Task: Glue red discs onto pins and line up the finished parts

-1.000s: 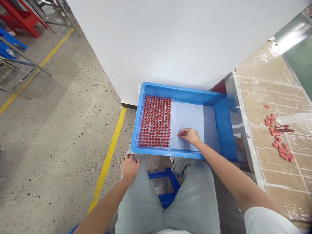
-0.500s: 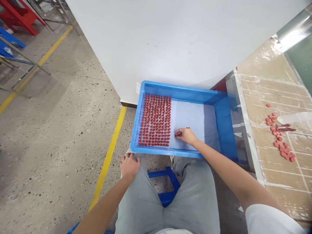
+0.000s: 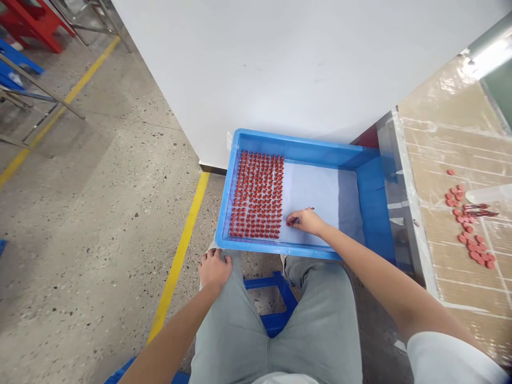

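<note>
Rows of small dark-red pointed pieces (image 3: 260,194) stand in the left part of a blue plastic bin (image 3: 280,248), on a pale liner (image 3: 312,184). Just right of the lowest rows, my right hand (image 3: 304,220) pinches a small red piece (image 3: 289,221) at its fingertips, low over the liner. Another thin dark-red bit shows at the back of this hand. My left hand (image 3: 215,268) rests on my left knee outside the bin, fingers spread, holding nothing.
On the right, a plastic-covered cardboard worktop (image 3: 452,282) bears pink-red discs (image 3: 476,250), thin dark-red pieces (image 3: 480,210) and a translucent strip. A white panel (image 3: 260,69) rises behind the bin. A blue stool (image 3: 276,322) is between my legs; other stools stand at upper left.
The view has shifted slightly, so the bin and worktop sit a little differently in the picture. My right hand has moved slightly closer to the rows, still pinching. My left hand stays on the knee.
</note>
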Tool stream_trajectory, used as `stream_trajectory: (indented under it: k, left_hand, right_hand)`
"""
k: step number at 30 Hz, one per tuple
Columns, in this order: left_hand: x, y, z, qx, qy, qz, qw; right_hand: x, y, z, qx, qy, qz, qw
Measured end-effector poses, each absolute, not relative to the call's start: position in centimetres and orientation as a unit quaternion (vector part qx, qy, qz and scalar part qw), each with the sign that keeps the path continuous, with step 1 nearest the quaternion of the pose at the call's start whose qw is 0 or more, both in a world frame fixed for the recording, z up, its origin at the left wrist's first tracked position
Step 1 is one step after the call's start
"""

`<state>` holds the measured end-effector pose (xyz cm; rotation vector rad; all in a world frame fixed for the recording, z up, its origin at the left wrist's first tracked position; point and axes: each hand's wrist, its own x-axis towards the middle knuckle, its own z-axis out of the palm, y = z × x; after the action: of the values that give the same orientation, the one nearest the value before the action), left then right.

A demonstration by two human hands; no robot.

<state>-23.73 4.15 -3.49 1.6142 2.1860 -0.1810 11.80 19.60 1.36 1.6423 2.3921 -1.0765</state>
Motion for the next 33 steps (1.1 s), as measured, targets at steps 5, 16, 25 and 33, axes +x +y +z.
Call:
stream_trajectory:
  k: [5,16,25,33]
  left_hand:
    - [-23.7,4.1,-3.9,0.580,0.786,-0.066,0.203]
    - [-23.7,4.1,-3.7,0.581,0.787,-0.062,0.197]
    - [-23.7,4.2,-3.8,0.581,0.787,-0.066,0.195]
    - [-23.7,4.1,-3.7,0.582,0.787,-0.064,0.193]
  right_hand:
    - [10.8,18.7,0.9,0.510,0.771,-0.380,0.030]
    - [9.1,17.7,0.5,0.514,0.763,-0.389,0.061]
    - [9.4,17.4,0.1,0.521,0.753,-0.399,0.056]
    - [9.0,17.0,0.6,0.524,0.738,-0.424,0.034]
